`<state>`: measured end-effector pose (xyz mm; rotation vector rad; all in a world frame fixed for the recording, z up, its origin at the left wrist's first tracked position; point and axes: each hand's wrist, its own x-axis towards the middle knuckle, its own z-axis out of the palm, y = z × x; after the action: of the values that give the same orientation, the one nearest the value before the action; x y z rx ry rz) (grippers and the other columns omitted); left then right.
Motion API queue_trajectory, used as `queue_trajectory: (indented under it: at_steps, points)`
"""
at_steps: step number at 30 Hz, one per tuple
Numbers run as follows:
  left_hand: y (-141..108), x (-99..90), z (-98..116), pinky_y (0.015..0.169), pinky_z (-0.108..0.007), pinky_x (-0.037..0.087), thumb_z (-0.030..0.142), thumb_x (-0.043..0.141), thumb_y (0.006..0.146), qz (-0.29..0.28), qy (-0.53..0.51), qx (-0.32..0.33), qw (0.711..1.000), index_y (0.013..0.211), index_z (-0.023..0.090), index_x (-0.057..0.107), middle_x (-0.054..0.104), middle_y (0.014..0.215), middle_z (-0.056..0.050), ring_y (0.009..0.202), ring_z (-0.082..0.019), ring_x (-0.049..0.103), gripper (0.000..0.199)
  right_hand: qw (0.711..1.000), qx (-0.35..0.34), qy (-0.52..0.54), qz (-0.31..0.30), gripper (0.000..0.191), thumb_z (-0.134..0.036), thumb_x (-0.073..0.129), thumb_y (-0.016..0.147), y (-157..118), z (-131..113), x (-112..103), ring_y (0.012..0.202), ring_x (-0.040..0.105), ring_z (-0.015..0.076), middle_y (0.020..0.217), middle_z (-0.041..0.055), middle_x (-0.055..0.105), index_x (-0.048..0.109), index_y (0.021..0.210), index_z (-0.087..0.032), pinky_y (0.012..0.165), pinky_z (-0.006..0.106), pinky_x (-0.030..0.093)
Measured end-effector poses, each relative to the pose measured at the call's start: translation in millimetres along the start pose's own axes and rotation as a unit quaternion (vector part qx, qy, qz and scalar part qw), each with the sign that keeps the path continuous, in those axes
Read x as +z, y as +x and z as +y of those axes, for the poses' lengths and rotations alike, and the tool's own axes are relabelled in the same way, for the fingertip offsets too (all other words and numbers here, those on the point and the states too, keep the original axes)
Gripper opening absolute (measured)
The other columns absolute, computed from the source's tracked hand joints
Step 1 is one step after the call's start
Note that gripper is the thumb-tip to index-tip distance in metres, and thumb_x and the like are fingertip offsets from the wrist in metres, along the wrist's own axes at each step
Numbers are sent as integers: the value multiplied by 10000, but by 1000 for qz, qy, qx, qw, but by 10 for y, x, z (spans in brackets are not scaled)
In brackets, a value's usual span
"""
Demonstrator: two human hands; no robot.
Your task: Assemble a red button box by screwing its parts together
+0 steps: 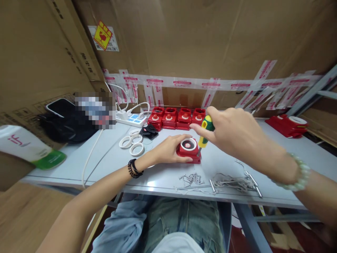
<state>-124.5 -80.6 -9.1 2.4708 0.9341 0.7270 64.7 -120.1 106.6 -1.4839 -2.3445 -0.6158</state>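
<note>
My right hand (pixel 221 128) is closed around the yellow and green handle of a screwdriver (pixel 204 135). The tool's tip points down at the right side of a red box-shaped housing (pixel 188 157), which has a white ring (pixel 189 144) around a dark round centre on top. Fingers and thumb of my left hand (pixel 175 150) grip that housing from its left side on the table. Several silver screws (pixel 192 179) lie in a small pile just in front of it. Whether the tip sits in a screw is too small to tell.
Several similar red housings (pixel 170 117) stand in a row behind, and another (pixel 286 125) is at the far right. White rings (pixel 137 149) and a black cloth piece (pixel 149 131) lie left. Metal rods with string (pixel 234 182) lie front right, and a power strip (pixel 133 119) sits behind.
</note>
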Motion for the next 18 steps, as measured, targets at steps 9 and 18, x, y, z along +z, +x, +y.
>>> queue_trajectory:
  at_steps: [9,18]
  points:
    - [2,-14,-21,943,-400,504,489,747,745,-4,-10,23,1000,1326,208,493,662,1243,-99,1088,-278,657,693,924,-240,236,-183,257,-469,473,939,159,356,-153,713,528,157,888,40,608,496,910,-214,633,287,383]
    - [-7,-1,-20,952,-412,506,497,759,730,8,-6,10,1000,1310,191,509,670,1228,-107,1071,-280,663,702,987,-81,124,-64,248,-454,451,956,48,223,-38,610,535,180,706,23,617,521,930,-217,591,306,321]
